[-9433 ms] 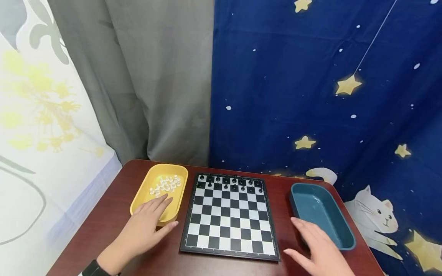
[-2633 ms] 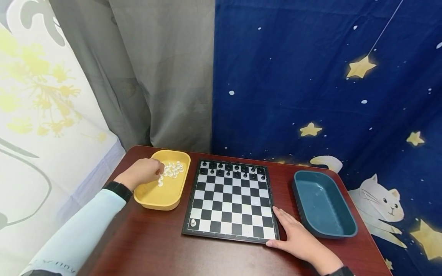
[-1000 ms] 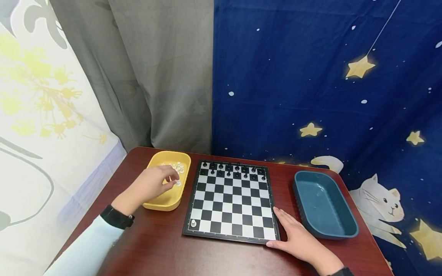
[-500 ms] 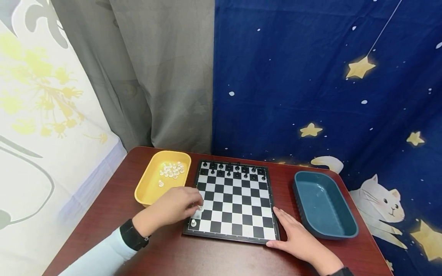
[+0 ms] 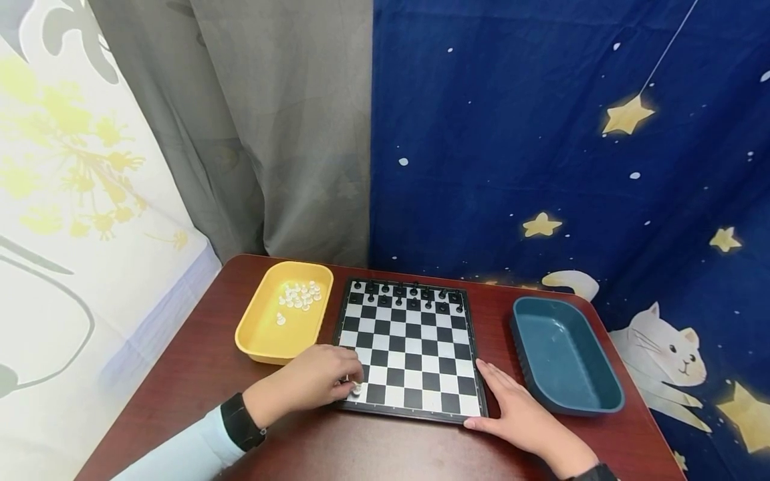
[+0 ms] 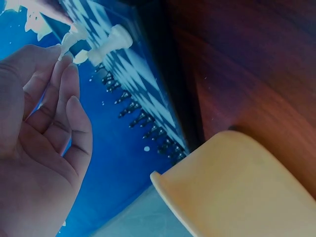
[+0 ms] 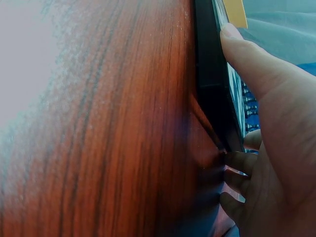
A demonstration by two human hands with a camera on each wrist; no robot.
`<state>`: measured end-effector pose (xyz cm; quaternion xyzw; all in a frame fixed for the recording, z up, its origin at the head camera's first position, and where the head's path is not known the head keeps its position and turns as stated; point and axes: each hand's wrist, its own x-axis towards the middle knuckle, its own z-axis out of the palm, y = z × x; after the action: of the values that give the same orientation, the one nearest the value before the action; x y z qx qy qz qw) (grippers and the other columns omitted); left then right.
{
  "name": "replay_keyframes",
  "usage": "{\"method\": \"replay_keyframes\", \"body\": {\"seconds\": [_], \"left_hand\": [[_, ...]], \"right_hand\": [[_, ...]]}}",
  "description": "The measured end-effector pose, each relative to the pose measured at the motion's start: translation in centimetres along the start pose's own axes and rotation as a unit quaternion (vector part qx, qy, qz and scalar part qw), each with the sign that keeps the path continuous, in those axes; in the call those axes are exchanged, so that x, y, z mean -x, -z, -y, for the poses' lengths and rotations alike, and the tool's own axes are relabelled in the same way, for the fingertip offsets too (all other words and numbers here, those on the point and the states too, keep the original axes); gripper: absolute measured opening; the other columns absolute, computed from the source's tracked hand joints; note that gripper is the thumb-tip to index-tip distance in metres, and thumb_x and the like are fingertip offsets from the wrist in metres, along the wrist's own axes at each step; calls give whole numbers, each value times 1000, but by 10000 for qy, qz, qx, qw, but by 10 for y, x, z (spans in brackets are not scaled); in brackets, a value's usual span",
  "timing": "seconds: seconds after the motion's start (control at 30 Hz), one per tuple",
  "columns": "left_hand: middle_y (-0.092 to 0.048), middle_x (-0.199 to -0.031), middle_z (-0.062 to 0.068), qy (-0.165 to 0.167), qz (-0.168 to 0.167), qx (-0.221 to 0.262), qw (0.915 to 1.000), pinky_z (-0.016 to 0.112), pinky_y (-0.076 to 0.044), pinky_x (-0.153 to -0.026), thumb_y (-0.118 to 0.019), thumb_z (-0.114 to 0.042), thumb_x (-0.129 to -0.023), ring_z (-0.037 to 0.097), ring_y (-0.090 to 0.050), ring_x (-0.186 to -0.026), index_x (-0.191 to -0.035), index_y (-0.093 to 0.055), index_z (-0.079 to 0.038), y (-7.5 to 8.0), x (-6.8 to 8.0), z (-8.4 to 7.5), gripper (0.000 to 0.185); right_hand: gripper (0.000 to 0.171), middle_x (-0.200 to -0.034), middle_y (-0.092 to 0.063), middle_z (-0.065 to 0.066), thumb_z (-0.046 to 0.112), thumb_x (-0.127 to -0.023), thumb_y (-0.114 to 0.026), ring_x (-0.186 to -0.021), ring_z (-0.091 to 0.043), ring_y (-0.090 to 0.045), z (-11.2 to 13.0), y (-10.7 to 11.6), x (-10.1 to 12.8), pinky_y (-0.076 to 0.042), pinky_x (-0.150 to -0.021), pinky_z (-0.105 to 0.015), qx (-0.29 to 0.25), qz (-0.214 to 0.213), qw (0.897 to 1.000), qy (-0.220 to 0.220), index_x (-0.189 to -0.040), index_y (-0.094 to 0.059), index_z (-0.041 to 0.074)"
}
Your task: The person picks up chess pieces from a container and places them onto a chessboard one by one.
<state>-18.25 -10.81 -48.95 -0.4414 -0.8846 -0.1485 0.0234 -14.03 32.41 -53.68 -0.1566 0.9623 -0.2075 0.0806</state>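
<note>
At the near left of the chessboard (image 5: 413,364), my left hand (image 5: 315,377) pinches a white chess piece (image 6: 73,37) between thumb and fingertips, low over the nearest row. In the left wrist view another white piece (image 6: 113,42) stands on the board's corner square; in the head view the hand covers it. My right hand (image 5: 517,414) rests against the board's near right corner, its thumb on the near edge and its fingers along the right side. Black chess pieces (image 5: 414,291) fill the two far rows. More white pieces (image 5: 299,296) lie in the yellow tray (image 5: 255,334).
The yellow tray stands just left of the board. A dark teal tray (image 5: 565,354) stands to the right, close to my right hand. All rest on a reddish-brown table (image 5: 385,444), with grey and blue curtains (image 5: 481,167) behind it.
My left hand has gone from the yellow tray to the board's near left with a white piece. Earlier, the corner piece appeared and my right hand came to the board; it has since stayed still.
</note>
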Motion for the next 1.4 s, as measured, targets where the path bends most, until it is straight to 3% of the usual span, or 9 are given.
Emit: {"method": "replay_keyframes", "body": {"seconds": [0.43,1.17,1.4], "left_hand": [[-67,-92,-17,-58,89,-258,9996,32,-57,-83,-80,-22,-99,4,-67,-88,-99,-77,-27,-12,-2,0,5],[-67,-92,-16,-101,64,-358,9993,33,-58,-84,-81,-23,-99,7,-67,-88,-100,-77,-26,-10,0,0,5],[-71,-98,-15,42,123,-225,9997,33,-58,-88,-81,-32,-101,6,-67,-91,-107,-80,-25,-6,1,2,9]], "right_hand": [[124,-169,-45,-24,80,-82,-82,-155,-47,-43,2,3,1,-40,-118,-71,50,2,10000,47,-170,-38,4],[124,-169,-45,-24,81,-82,-81,-156,-47,-43,2,3,1,-41,-118,-70,50,20,10000,52,-171,-37,4],[125,-169,-45,-23,82,-82,-80,-156,-46,-43,2,3,1,-41,-118,-70,60,64,10000,27,-170,-37,4]]}}
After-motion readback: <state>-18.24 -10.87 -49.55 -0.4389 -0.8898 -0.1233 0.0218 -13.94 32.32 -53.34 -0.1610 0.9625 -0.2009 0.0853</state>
